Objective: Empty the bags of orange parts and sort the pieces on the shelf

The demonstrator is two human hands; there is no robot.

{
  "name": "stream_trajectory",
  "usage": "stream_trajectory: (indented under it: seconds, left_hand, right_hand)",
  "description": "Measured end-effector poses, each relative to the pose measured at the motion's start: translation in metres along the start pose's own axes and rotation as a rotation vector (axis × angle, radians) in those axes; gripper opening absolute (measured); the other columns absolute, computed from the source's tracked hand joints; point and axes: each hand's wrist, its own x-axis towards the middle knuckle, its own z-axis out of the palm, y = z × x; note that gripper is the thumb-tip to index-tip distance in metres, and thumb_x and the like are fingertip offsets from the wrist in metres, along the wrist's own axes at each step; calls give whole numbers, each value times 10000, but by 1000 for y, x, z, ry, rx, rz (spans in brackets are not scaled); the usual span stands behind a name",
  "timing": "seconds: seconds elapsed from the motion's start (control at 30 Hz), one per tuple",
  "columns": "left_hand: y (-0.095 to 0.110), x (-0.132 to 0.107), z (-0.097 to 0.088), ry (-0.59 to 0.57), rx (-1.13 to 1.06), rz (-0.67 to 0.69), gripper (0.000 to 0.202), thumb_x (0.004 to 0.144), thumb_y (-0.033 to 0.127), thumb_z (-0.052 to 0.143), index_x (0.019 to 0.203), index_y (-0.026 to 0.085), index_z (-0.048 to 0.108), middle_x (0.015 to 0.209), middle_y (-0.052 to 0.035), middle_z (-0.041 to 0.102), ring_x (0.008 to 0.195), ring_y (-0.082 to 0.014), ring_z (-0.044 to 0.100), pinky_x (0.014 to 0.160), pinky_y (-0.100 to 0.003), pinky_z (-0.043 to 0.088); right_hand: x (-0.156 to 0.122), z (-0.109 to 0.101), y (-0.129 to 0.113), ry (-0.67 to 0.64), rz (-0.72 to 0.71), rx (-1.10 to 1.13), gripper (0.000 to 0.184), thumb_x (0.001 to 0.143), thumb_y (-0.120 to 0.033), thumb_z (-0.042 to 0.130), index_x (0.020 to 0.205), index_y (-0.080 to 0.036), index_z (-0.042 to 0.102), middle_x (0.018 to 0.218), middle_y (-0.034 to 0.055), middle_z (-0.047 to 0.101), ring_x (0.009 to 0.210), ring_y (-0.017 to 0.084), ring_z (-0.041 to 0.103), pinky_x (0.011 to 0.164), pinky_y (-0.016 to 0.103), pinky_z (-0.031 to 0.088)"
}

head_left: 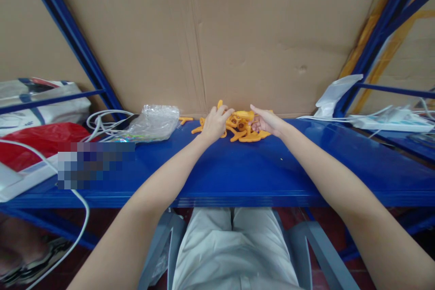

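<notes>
A pile of orange-yellow plastic pieces (242,133), curved and branching, with brown round spots on some, lies on the blue table near the cardboard. My left hand (215,124) reaches over the pile's left side with bent fingers. One yellow piece (220,103) pokes up behind those fingers, which appear closed on it; its lower part is hidden. At the pile's right edge is my right hand (269,121), palm turned inward, thumb raised apart from loosely curled fingers. I make out nothing gripped there. A separate small branching yellow piece (185,120) lies left of the pile.
A clear plastic bag (154,122) and white cables (98,122) lie left on the blue table (234,172). Further left is a red bag (44,140). Cardboard (254,31) stands behind. A white power strip (390,120) is at right. Someone's foot (44,258) shows below left.
</notes>
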Motion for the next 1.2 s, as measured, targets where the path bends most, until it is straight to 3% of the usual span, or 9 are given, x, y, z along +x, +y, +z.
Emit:
stream_trajectory:
  seconds: [0.23,0.43,0.53,0.67,0.77,0.9,1.2]
  left_hand:
    - [4,0,2,-52,-28,132,476,971,74,339,1335,216,612,1247,-146,644,995,-249,591,907,-424,493]
    - [3,1,2,-104,-28,156,483,945,54,373,1320,213,632,1207,-137,645,982,-246,591,896,-414,492]
    - [2,1,1,-138,-10,116,519,918,20,420,1347,231,622,1202,-129,638,991,-249,584,889,-394,482]
    - [1,1,1,-148,2,76,565,902,1,408,1372,238,613,1196,-123,637,975,-247,581,881,-391,482]
    - [0,1,2,-137,-8,81,573,896,4,390,1369,234,617,1172,-115,641,966,-242,587,876,-385,488]
    - [-1,0,1,-133,-13,87,553,898,26,383,1355,226,623,1156,-112,643,967,-242,588,884,-383,493]
    - [6,1,-4,-132,12,76,523,923,71,349,1344,216,622,1139,-134,659,962,-265,591,883,-412,499]
  right_hand:
    - [-1,-9,10,-154,-150,-164,330,840,-497,754,798,-172,714,696,63,696,580,159,617,534,308,523]
    - [6,-17,17,-172,-312,-410,486,706,-679,763,729,-198,702,664,19,677,594,129,597,531,249,461]
    - [15,-15,21,-80,-495,-578,504,735,-710,704,756,-207,684,697,20,678,643,154,604,590,278,468]
    - [20,-11,24,125,-706,-855,316,831,-510,692,887,-202,650,898,67,715,824,219,646,761,359,488]
    - [15,-7,23,203,-796,-1143,216,881,-380,659,993,-198,628,1013,114,712,974,273,648,859,407,454]
    - [6,0,22,238,-808,-1338,252,942,-357,568,1108,-175,618,1098,167,708,1071,312,634,902,425,415]
    - [-4,13,20,187,-840,-1455,367,976,-229,386,1238,-140,628,1158,177,710,1080,306,621,910,424,368]
